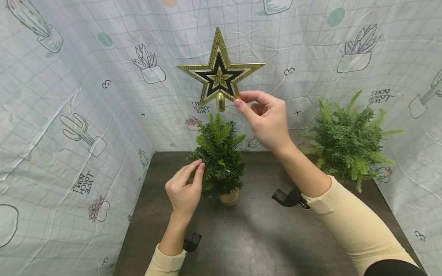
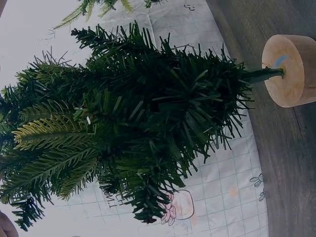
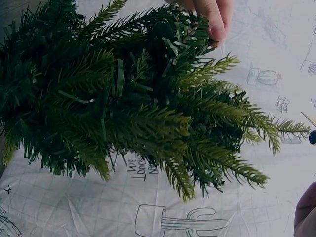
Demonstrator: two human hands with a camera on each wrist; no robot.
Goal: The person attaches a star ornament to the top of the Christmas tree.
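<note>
A gold and black star tree topper (image 1: 219, 73) stands upright above a small artificial Christmas tree (image 1: 221, 153). My right hand (image 1: 267, 120) pinches the star's lower right point between thumb and fingers. At its base a gold socket (image 1: 220, 102) points down, just over the tree's top. In the right wrist view the socket's dark opening (image 3: 312, 137) faces the topmost twig (image 3: 296, 129). My left hand (image 1: 184, 188) pinches a branch tip on the tree's left side. The tree's round wooden base (image 2: 286, 71) rests on the table.
A second, bushier artificial tree (image 1: 350, 138) stands at the right. The dark table (image 1: 241, 237) is enclosed by white curtains (image 1: 114, 96) printed with cacti and grid lines. Black straps (image 1: 288, 198) stick out beside both wrists.
</note>
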